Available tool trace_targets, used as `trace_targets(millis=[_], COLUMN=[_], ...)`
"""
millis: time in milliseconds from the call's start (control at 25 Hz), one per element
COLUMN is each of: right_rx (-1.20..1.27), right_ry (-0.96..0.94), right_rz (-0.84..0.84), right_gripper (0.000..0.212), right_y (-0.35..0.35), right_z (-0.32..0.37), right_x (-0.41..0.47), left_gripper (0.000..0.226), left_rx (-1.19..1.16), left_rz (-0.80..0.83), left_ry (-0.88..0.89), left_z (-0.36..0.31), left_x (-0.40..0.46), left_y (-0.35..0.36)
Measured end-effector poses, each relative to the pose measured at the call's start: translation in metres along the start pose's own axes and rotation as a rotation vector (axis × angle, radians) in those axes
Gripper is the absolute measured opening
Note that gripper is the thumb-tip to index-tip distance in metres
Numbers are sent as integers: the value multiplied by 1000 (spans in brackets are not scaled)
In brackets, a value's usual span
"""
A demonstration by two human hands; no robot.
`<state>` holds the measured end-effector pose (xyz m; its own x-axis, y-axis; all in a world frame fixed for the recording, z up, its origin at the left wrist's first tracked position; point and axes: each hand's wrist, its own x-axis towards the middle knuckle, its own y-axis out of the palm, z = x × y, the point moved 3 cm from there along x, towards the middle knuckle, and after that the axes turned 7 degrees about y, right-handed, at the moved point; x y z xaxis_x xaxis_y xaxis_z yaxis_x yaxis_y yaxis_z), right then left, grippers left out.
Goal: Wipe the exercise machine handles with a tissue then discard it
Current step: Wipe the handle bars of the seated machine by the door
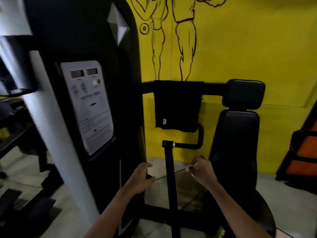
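Black upright handle bar (169, 170) of the exercise machine standing straight ahead, between the two hands, long axis vertical, from the floor frame up to a capped top end (167, 143); from that top a short horizontal arm (187, 145) running to the right and bending upward toward the seat side; left hand (141, 177) just beside the bar on its left, fingers curled around something dark and small, perhaps a knob, too blurred to name; right hand (202, 169) just beside the bar on its right, about level with the left, fingers curled and pinching a small pale scrap, probably the tissue (191, 168), though too small to tell for sure; both hands near the bar and not touching it, neither clearly the nearer, so the wiping likely needs only a short move inward and a stroke along the vertical axis; no bin in view for the discard

Around: black padded seat back (235, 152) with headrest (243, 93) to the right; dark cloth (177, 105) hanging over a horizontal black bar above the handle; tall black weight housing with a white instruction panel (89, 107) to the left; white column (51, 126) in front of it; pale tiled floor (295, 203) below; yellow wall (257, 48) with outline drawings of muscular figures behind; orange and black equipment (301, 155) at the far right
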<state>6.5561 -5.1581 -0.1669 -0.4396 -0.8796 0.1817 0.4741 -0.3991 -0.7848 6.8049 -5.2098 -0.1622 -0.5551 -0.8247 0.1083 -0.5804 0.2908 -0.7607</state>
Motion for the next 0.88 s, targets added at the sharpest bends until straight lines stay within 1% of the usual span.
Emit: trace_targets(millis=[120,200,240,280,320,400,480,600,680,800,880], right_rx=[50,117,141,136,122,88,84,134,142,96,52], right_ry=[113,124,112,103,96,108,122,74,63,9,-68], right_rz=[-67,-75,-75,-66,-70,-102,-103,-96,-111,-81,-49], right_gripper=[19,13,19,30,34,19,16,11,10,16,18], right_y=[18,42,58,74,86,104,117,141,157,184,202], right_z=[-24,-43,-52,-62,-68,-75,-77,-77,-74,-69,-67], right_x=[49,86,108,132,152,190,217,251,265,282,288], left_gripper=[52,51,50,49,49,51,53,60,64,73,72], left_rx=[26,63,69,68,67,61,63,98,147,302,420], left_rz=[27,23,23,25,34,38,22,-8,6,85,101], left_ry=[37,68,72,77,79,77,102,181,219,330,410], left_z=[19,37,49,61,73,95,110,128,137,146,154], left_x=[67,112,137,161,183,220,249,297,324,352,363], left_y=[24,45,57,67,78,97,109,123,131,145,154])
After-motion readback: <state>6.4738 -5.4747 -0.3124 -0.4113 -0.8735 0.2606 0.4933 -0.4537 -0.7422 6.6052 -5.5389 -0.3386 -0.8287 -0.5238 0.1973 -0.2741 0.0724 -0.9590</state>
